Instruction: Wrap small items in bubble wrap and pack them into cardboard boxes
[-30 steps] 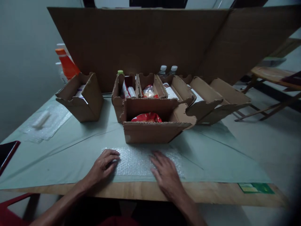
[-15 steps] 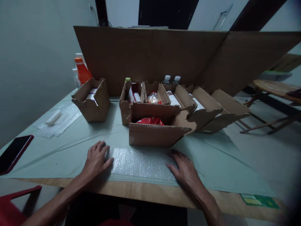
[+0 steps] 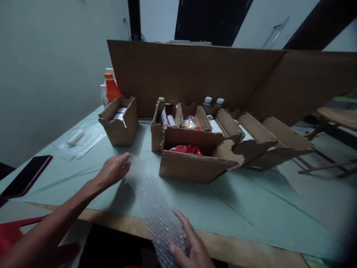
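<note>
A strip of bubble wrap [image 3: 156, 204] hangs tilted between my hands, its upper end smeared by motion. My left hand [image 3: 115, 168] pinches that far upper end above the table, fingers closed. Down at the near table edge, my right hand [image 3: 192, 242] grips the right side of the strip, with its thumb on top and the fingers behind. Just beyond the wrap stands an open cardboard box [image 3: 189, 167] with a red packet [image 3: 186, 149] inside.
Several cardboard bins [image 3: 195, 115] line the back, before a tall cardboard panel [image 3: 195, 74]. Another bin [image 3: 121, 126] stands left, near an orange bottle [image 3: 112, 89]. Flat bubble wrap [image 3: 89, 139] and a phone [image 3: 26, 175] lie at left. A wooden stool [image 3: 340, 113] stands at right.
The bubble wrap has been lifted from lying flat and turned to a slant. My left hand has risen and closed on one end; my right hand has come nearer and left, gripping the other. The view has shifted.
</note>
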Demonstrator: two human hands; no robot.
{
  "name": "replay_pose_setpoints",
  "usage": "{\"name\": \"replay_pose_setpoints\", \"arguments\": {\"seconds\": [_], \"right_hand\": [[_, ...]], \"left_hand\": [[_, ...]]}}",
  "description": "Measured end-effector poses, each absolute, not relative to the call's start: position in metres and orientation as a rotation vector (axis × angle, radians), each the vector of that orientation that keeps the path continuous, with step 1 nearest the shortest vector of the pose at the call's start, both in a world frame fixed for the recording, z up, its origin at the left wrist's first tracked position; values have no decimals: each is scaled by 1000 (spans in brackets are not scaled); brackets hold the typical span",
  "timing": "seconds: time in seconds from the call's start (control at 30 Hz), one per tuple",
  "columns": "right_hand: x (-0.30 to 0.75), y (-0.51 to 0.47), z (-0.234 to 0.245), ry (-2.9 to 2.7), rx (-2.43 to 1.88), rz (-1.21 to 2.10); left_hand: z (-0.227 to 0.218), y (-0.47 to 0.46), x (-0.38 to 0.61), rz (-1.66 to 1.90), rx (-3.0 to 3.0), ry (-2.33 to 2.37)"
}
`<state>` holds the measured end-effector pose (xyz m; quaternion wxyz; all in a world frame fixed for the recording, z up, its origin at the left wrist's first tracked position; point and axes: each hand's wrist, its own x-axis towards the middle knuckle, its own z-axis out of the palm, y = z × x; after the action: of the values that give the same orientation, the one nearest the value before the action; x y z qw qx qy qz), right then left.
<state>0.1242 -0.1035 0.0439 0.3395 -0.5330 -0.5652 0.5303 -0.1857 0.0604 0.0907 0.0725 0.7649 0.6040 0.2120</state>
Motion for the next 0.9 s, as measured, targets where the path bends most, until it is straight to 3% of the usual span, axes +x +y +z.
{"name": "replay_pose_setpoints", "arguments": {"seconds": [0.13,0.23,0.4,0.47,0.53,0.7,0.8,0.9], "right_hand": [[45,-111,14,-1124,-1177,1720],[19,-109,8,-999,-1227,1718],[31,-110,15,-1069,-1297,1697],[43,-109,19,-1288,-1280,1643],[52,-105,22,-1642,-1211,1385],[41,-93,24,-2345,-883,363],[12,-89,21,-2474,-844,140],[-13,-85,17,-2396,-844,163]], "left_hand": [[110,115,-156,533,2484,1667],[106,127,-143,567,2514,1628],[83,70,-190,788,2507,1426],[75,33,-222,711,2465,1396],[71,-5,-250,578,2433,1405],[61,-73,-283,311,2514,1388],[52,-85,-287,164,2570,1296],[47,-85,-287,140,2563,1255]]}}
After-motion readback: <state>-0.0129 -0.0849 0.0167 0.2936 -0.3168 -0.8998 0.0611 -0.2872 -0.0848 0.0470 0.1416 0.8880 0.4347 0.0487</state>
